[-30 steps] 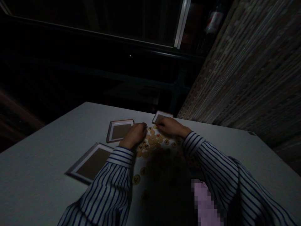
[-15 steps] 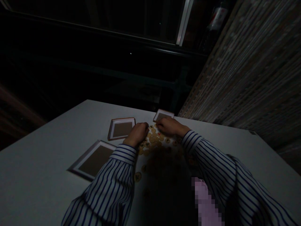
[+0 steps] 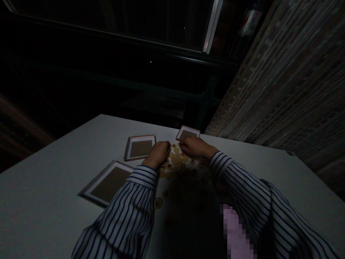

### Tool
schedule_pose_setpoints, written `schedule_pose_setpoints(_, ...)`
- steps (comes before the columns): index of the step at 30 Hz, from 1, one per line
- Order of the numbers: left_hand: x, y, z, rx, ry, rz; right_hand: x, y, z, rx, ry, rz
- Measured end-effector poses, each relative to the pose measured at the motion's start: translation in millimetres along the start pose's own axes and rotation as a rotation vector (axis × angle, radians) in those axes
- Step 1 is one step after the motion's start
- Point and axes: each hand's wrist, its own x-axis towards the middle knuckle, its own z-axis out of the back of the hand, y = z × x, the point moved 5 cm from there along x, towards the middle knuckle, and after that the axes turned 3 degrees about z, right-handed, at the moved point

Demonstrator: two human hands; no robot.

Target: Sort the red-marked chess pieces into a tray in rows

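Several round yellow game discs (image 3: 176,161) with dark and red marks lie heaped on a pale table (image 3: 54,180). My left hand (image 3: 157,154) rests on the left side of the heap, its fingers curled down onto the discs. Across from it, my right hand (image 3: 194,146) lies on the far right side with its fingers bent over the pieces. Whether either hand holds a disc is hidden. Both sleeves are white with dark stripes. One single disc (image 3: 157,203) lies nearer to me, beside my left forearm.
Three shallow white-rimmed trays stand around the heap: a large tray (image 3: 107,182) at the left, a middle tray (image 3: 140,146) beyond it, a small tray (image 3: 188,132) at the back. A brick wall (image 3: 283,90) rises at the right. The room is dim.
Both hands have drawn slightly closer together over the heap of discs. The view has shifted a little; the trays stay in place.
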Motion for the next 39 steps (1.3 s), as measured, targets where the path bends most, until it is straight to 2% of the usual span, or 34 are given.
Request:
schedule_pose_setpoints(14,-1,-2,3.6,0.016,-0.014,-0.025,-4,-5,0,-0.023,-0.039,-0.029)
schedule_pose_setpoints(26,-6,-22,27.9,-0.029,-0.108,-0.082,-15,-11,7,0.096,-0.074,-0.034)
schedule_pose_setpoints(39,-11,-37,43.8,-0.169,-0.17,-0.141,-40,-19,19,0.151,-0.147,-0.027)
